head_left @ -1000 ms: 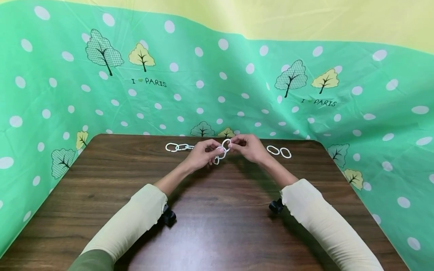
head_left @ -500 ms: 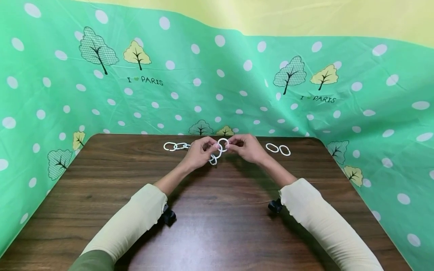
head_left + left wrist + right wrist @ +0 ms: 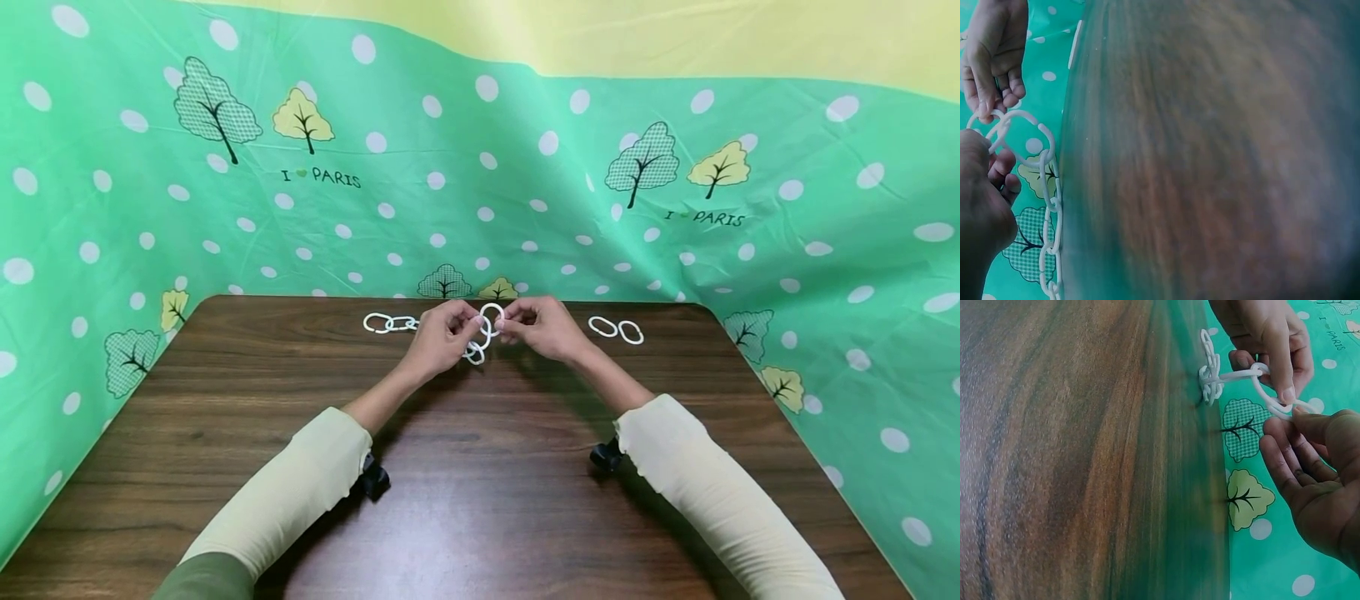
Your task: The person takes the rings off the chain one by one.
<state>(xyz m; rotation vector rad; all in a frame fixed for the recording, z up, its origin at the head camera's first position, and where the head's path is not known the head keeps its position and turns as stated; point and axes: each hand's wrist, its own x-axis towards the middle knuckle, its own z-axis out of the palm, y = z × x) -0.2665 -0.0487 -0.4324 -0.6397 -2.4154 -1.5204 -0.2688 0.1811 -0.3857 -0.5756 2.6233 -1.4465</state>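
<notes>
Near the far edge of the table, my left hand [image 3: 442,337] pinches the end link of a white plastic chain [image 3: 1045,215] between thumb and fingers. My right hand [image 3: 547,328] pinches another white oval link [image 3: 492,306] beside it. These two links cross between the fingertips and look hooked together; fingers partly cover the crossing. From the left hand the chain droops to the tabletop, and its other end [image 3: 377,316] lies to the left of that hand. In the right wrist view the chain's lower links bunch up behind the left fingers.
Two loose white links, one [image 3: 591,323] beside the other [image 3: 621,332], lie to the right of the right hand. A dark wooden table [image 3: 480,467] spreads below the arms. A green dotted cloth [image 3: 390,208] with printed trees rises behind its far edge.
The view has tilted slightly. Both hands have shifted slightly left with the links, and the right-hand link now stands more upright against the chain's end link.
</notes>
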